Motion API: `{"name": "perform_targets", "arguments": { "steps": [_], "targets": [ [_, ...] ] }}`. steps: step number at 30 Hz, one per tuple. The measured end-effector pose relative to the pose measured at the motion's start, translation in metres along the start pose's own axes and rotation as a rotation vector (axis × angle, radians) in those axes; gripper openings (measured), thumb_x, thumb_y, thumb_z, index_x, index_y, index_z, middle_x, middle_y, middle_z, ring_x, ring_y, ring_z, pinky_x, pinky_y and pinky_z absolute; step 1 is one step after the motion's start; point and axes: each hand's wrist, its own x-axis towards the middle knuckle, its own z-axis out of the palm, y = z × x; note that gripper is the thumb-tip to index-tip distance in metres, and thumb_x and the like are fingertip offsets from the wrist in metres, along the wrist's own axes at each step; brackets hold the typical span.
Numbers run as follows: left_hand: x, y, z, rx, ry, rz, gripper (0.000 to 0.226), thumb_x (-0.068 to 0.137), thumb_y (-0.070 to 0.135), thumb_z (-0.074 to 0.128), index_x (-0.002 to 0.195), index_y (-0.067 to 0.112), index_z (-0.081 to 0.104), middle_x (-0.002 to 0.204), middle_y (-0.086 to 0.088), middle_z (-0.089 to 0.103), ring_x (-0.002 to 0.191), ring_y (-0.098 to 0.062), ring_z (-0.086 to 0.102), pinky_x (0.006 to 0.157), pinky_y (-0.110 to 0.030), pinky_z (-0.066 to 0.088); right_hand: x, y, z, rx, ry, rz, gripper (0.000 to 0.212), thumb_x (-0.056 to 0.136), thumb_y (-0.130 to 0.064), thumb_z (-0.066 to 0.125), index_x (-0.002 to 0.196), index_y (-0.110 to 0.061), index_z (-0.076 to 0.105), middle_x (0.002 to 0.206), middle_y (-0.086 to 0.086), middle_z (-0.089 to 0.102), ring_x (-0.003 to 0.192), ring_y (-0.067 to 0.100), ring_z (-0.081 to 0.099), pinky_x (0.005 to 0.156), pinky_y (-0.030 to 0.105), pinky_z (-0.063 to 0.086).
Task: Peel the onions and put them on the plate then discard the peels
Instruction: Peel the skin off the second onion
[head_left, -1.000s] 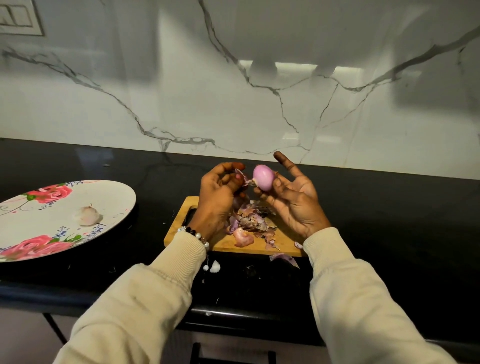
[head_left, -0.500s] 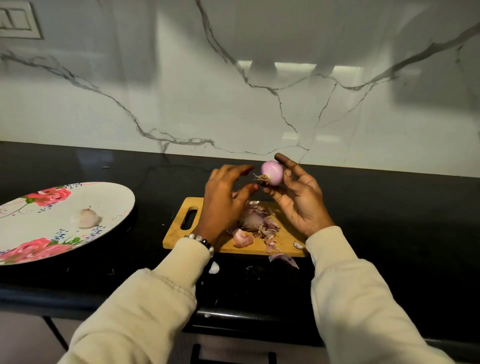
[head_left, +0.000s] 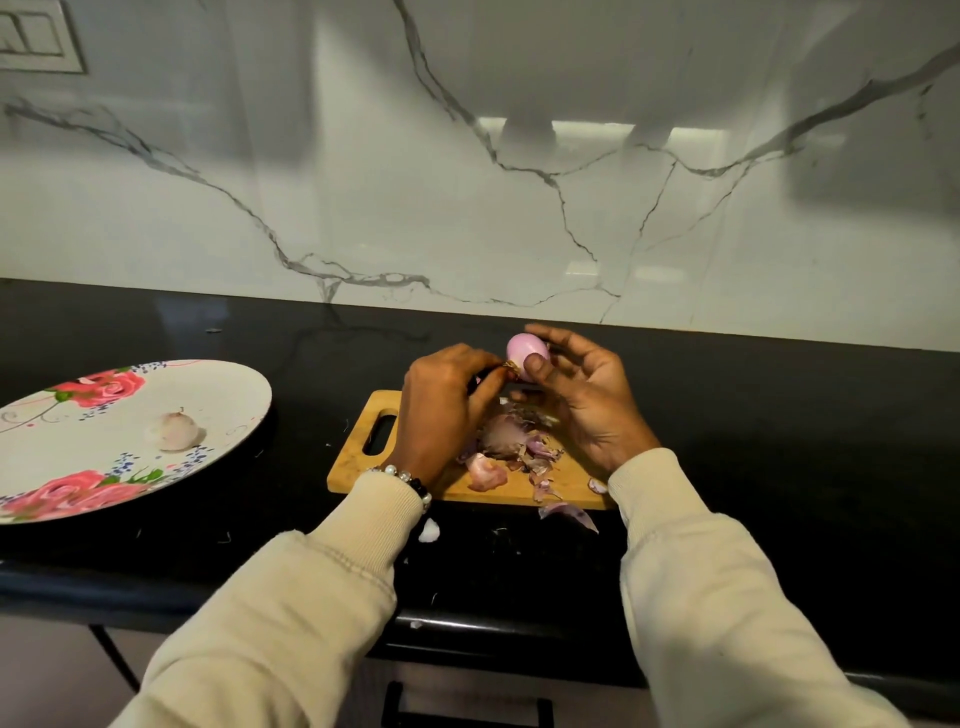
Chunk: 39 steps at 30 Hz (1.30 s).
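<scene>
A small pink onion (head_left: 522, 352) is held above the wooden cutting board (head_left: 358, 467). My right hand (head_left: 587, 400) grips it with thumb and fingers curled round it. My left hand (head_left: 447, 405) pinches the root end of that onion at its left side. A pile of purple peels (head_left: 511, 447) lies on the board under my hands. One pale peeled onion (head_left: 174, 430) sits on the flowered plate (head_left: 228, 395) at the left.
The black counter (head_left: 779, 441) runs along a white marble wall. A loose peel (head_left: 569, 514) and a small white scrap (head_left: 429, 530) lie on the counter in front of the board. The counter's front edge is near my sleeves.
My left hand let go of a peel, spread its fingers, then closed again on the onion's root end. The right hand turned the onion and curled its fingers round it.
</scene>
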Motion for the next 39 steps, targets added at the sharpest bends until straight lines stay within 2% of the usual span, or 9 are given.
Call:
{"name": "perform_targets", "arguments": {
  "steps": [10, 17, 21, 24, 27, 31, 35, 37, 39],
  "targets": [
    [-0.002, 0.01, 0.002, -0.1, 0.004, -0.271, 0.019, 0.078, 0.026, 0.061, 0.068, 0.016, 0.074, 0.057, 0.006, 0.064, 0.054, -0.014, 0.058, 0.053, -0.036, 0.046, 0.001, 0.006, -0.002, -0.196, 0.008, -0.114, 0.053, 0.066, 0.012, 0.081, 0.111, -0.014, 0.068, 0.119, 0.01, 0.068, 0.112, 0.031, 0.066, 0.092, 0.046, 0.056],
    [-0.002, 0.013, 0.003, -0.019, 0.001, -0.399, 0.024, 0.08, 0.028, 0.064, 0.06, 0.016, 0.061, 0.052, 0.002, 0.053, 0.052, -0.018, 0.047, 0.05, -0.029, 0.029, -0.001, 0.007, 0.006, -0.369, -0.005, -0.151, 0.056, 0.064, 0.016, 0.08, 0.108, -0.014, 0.062, 0.118, 0.006, 0.064, 0.102, 0.012, 0.066, 0.077, 0.023, 0.055],
    [0.001, 0.006, 0.0, 0.016, 0.105, -0.549, 0.034, 0.086, 0.02, 0.064, 0.056, 0.013, 0.049, 0.05, 0.002, 0.045, 0.05, -0.012, 0.04, 0.051, -0.03, 0.029, 0.001, 0.008, 0.002, -0.37, 0.042, -0.159, 0.055, 0.065, 0.014, 0.081, 0.107, -0.016, 0.063, 0.118, 0.003, 0.064, 0.108, 0.02, 0.065, 0.081, 0.03, 0.057],
    [0.001, 0.006, 0.001, -0.042, 0.04, -0.537, 0.02, 0.092, 0.026, 0.061, 0.078, 0.016, 0.07, 0.068, 0.003, 0.066, 0.063, -0.013, 0.062, 0.063, -0.035, 0.054, 0.002, 0.007, -0.002, -0.15, 0.076, -0.117, 0.052, 0.07, 0.013, 0.079, 0.113, -0.013, 0.064, 0.121, 0.007, 0.064, 0.11, 0.03, 0.066, 0.087, 0.045, 0.058],
    [-0.001, 0.01, 0.001, 0.03, -0.024, -0.451, 0.023, 0.095, 0.024, 0.055, 0.108, 0.018, 0.074, 0.095, -0.002, 0.075, 0.082, -0.018, 0.068, 0.077, -0.041, 0.057, 0.002, 0.007, 0.0, -0.031, 0.07, -0.076, 0.047, 0.077, 0.013, 0.073, 0.118, -0.008, 0.062, 0.124, 0.015, 0.061, 0.108, 0.037, 0.067, 0.08, 0.043, 0.06],
    [0.001, 0.004, 0.0, 0.081, 0.008, -0.381, 0.027, 0.091, 0.041, 0.06, 0.101, 0.022, 0.076, 0.102, 0.002, 0.071, 0.1, -0.023, 0.058, 0.09, -0.039, 0.043, 0.001, 0.004, 0.003, 0.007, 0.061, -0.066, 0.043, 0.082, 0.012, 0.069, 0.121, -0.005, 0.061, 0.125, 0.019, 0.06, 0.105, 0.036, 0.069, 0.076, 0.038, 0.061],
    [0.004, 0.004, -0.003, 0.131, 0.092, -0.473, 0.024, 0.08, 0.04, 0.075, 0.076, 0.017, 0.074, 0.115, 0.001, 0.061, 0.118, -0.025, 0.038, 0.085, -0.032, 0.02, 0.0, 0.001, 0.003, 0.009, 0.068, -0.06, 0.044, 0.083, 0.01, 0.069, 0.123, -0.006, 0.06, 0.127, 0.019, 0.06, 0.105, 0.037, 0.069, 0.074, 0.036, 0.061],
    [0.004, 0.005, -0.005, 0.091, 0.101, -0.477, 0.015, 0.076, 0.031, 0.08, 0.084, 0.02, 0.073, 0.121, 0.0, 0.054, 0.121, -0.024, 0.034, 0.088, -0.033, 0.02, 0.0, 0.0, 0.003, 0.021, 0.07, -0.053, 0.043, 0.083, 0.008, 0.069, 0.122, -0.007, 0.061, 0.125, 0.018, 0.061, 0.104, 0.038, 0.069, 0.074, 0.036, 0.061],
    [0.003, 0.005, -0.005, 0.106, 0.056, -0.419, 0.034, 0.075, 0.026, 0.081, 0.106, 0.029, 0.069, 0.125, 0.0, 0.049, 0.122, -0.022, 0.032, 0.089, -0.033, 0.019, 0.0, 0.0, 0.003, 0.025, 0.076, -0.049, 0.043, 0.083, 0.007, 0.07, 0.122, -0.007, 0.061, 0.123, 0.017, 0.062, 0.103, 0.038, 0.069, 0.074, 0.037, 0.061]
  ]
}}
